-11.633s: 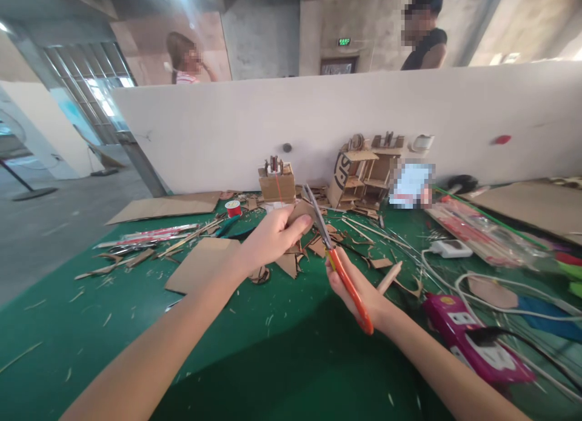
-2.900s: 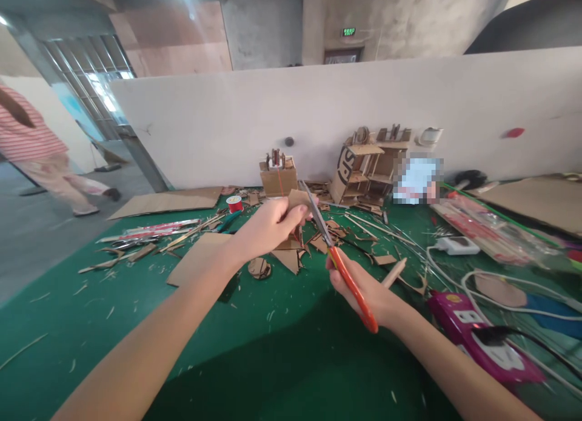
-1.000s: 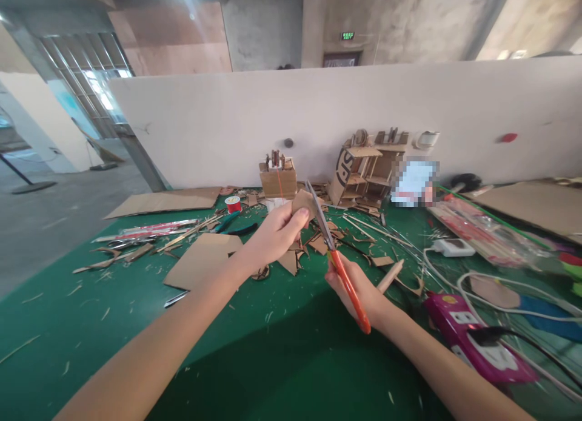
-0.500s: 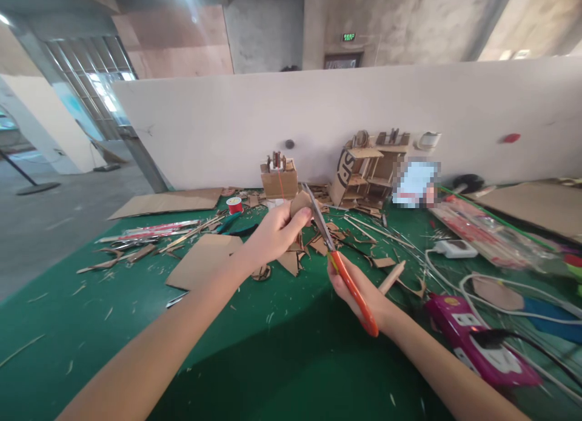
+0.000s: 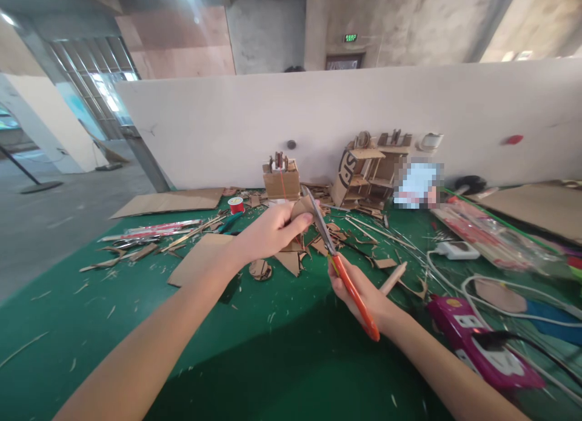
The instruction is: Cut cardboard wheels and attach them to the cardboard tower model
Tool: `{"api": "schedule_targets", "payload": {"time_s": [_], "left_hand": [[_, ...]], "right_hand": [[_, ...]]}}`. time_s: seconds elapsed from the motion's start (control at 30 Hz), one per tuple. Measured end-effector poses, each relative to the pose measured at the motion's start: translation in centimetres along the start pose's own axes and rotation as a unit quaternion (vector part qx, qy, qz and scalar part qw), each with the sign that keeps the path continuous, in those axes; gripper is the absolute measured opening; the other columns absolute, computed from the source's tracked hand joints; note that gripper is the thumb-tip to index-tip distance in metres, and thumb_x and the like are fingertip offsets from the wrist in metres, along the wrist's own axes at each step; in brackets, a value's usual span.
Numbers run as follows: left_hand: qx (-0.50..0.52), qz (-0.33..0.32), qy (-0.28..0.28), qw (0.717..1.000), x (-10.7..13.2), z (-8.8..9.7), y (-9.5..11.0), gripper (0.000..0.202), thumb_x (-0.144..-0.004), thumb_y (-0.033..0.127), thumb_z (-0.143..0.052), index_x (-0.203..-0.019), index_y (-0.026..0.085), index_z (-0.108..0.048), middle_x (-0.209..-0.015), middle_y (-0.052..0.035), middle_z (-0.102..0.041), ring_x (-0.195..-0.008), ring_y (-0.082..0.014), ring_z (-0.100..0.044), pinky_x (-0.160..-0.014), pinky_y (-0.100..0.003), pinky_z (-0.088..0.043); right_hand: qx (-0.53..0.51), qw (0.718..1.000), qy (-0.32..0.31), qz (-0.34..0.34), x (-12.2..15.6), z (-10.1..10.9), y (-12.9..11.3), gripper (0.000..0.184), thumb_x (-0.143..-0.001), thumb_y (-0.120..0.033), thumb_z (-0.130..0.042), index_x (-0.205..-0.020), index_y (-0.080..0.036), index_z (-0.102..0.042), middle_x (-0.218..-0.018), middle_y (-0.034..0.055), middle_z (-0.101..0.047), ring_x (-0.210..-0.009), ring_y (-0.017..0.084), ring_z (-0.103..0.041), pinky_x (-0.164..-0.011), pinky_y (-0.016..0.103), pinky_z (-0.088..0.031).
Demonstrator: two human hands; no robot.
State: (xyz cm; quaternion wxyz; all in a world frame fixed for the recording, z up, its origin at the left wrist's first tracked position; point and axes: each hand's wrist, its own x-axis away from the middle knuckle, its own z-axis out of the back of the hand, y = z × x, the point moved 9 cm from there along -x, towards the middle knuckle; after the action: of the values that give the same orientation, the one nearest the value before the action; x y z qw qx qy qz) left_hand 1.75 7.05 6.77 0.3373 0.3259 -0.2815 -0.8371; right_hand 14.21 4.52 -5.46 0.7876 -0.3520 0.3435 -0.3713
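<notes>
Above the green table [image 5: 282, 348], thin brown cardboard [image 5: 300, 207] at tapering steel scissors [image 5: 344, 274]

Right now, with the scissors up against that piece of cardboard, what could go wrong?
The left hand pinches the small cardboard piece with its thumb close to the blades of the scissors, so a slip might nick it. The piece could also twist if the right hand squeezes the handles. Anything dropped may get lost among the cardboard scraps below.
</notes>
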Motion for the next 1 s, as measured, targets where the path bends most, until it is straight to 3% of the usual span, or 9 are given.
{"api": "schedule_targets", "payload": {"time_s": [0.2, 0.57, 0.77, 0.87, 1.0], "left_hand": [[-0.017, -0.007, 0.007, 1.0, 0.0, 0.1, 0.2, 0.034, -0.095, 0.041, -0.038, -0.067, 0.021, -0.038, -0.054, 0.0035, -0.034, -0.045, -0.0095, -0.03, -0.043, -0.026, -0.021], [-0.004, -0.013, 0.013, 1.0, 0.0, 0.1, 0.6, 0.031, -0.096, 0.039, -0.039, -0.071, 0.021, -0.041, -0.058, 0.0029, -0.034, -0.047, -0.0104, -0.029, -0.045, -0.028, -0.023], [0.115, 0.016, 0.097, 0.988, 0.0, -0.7, -0.5, 0.029, -0.093, 0.044, -0.046, -0.075, 0.021, -0.044, -0.058, 0.0058, -0.028, -0.047, -0.0087, -0.027, -0.043, -0.025, -0.022], [0.177, 0.016, 0.115, 0.977, -0.1, -1.5, -1.0, 0.032, -0.093, 0.049, -0.044, -0.077, 0.021, -0.044, -0.057, 0.0074, -0.023, -0.045, -0.0083, -0.022, -0.041, -0.025, -0.019], [0.159, -0.011, 0.106, 0.982, -0.1, -1.5, -0.5, 0.033, -0.095, 0.046, -0.04, -0.074, 0.02, -0.042, -0.059, 0.0062, -0.025, -0.046, -0.0084, -0.022, -0.042, -0.025, -0.019]], "right_hand": [[0.003, 1.0, 0.013, 0.0, -0.2, 0.1, 0.2, 0.047, -0.088, -0.069, -0.038, -0.083, -0.022, -0.037, -0.071, -0.003, -0.04, -0.06, 0.012, -0.033, -0.053, 0.026, -0.031], [0.026, 0.999, 0.047, 0.001, -0.5, 0.3, 0.6, 0.024, -0.09, -0.043, -0.048, -0.082, -0.022, -0.04, -0.069, -0.0036, -0.043, -0.059, 0.012, -0.037, -0.053, 0.025, -0.035], [-0.02, 0.997, 0.067, -0.016, -0.3, 0.0, 1.7, 0.027, -0.091, -0.048, -0.048, -0.086, -0.022, -0.041, -0.069, -0.0041, -0.04, -0.056, 0.011, -0.034, -0.048, 0.023, -0.032], [-0.043, 0.996, 0.075, -0.01, -0.3, 0.0, 1.7, 0.035, -0.09, -0.057, -0.046, -0.086, -0.022, -0.041, -0.07, -0.0038, -0.038, -0.055, 0.011, -0.032, -0.047, 0.023, -0.03], [-0.071, 0.996, 0.062, 0.001, -0.2, 0.0, 0.9, 0.045, -0.087, -0.067, -0.043, -0.089, -0.022, -0.041, -0.074, -0.0024, -0.037, -0.06, 0.012, -0.034, -0.05, 0.024, -0.033]]}}
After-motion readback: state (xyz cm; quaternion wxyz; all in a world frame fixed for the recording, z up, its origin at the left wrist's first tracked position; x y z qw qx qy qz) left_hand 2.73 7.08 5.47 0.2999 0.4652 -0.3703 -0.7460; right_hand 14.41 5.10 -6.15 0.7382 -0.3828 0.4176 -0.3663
